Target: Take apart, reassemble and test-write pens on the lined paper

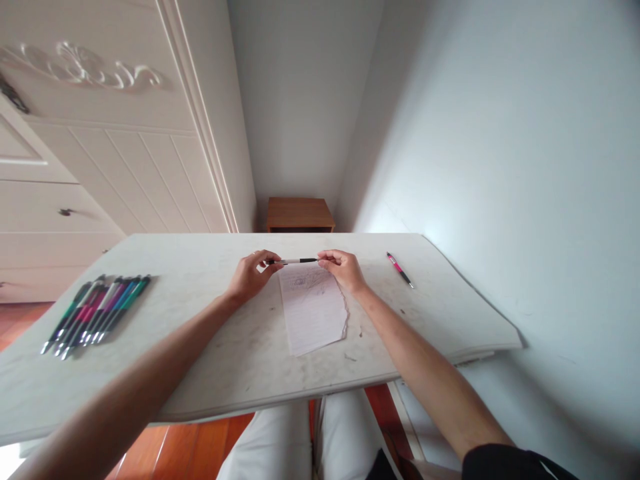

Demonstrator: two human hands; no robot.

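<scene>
A slim black and white pen (296, 261) is held level above the far end of a torn lined paper sheet (313, 308). My left hand (253, 275) pinches its left end with closed fingers. My right hand (343, 269) pinches its right end the same way. The sheet lies flat on the white table (210, 347) and carries scribbles near its top. Both forearms stretch out over the table toward the pen.
Several pens (95, 308) in green, pink and teal lie side by side at the left of the table. A single pink pen (399, 269) lies at the right. A white cabinet stands to the left, a wall to the right, a wooden stand (299, 214) behind the table.
</scene>
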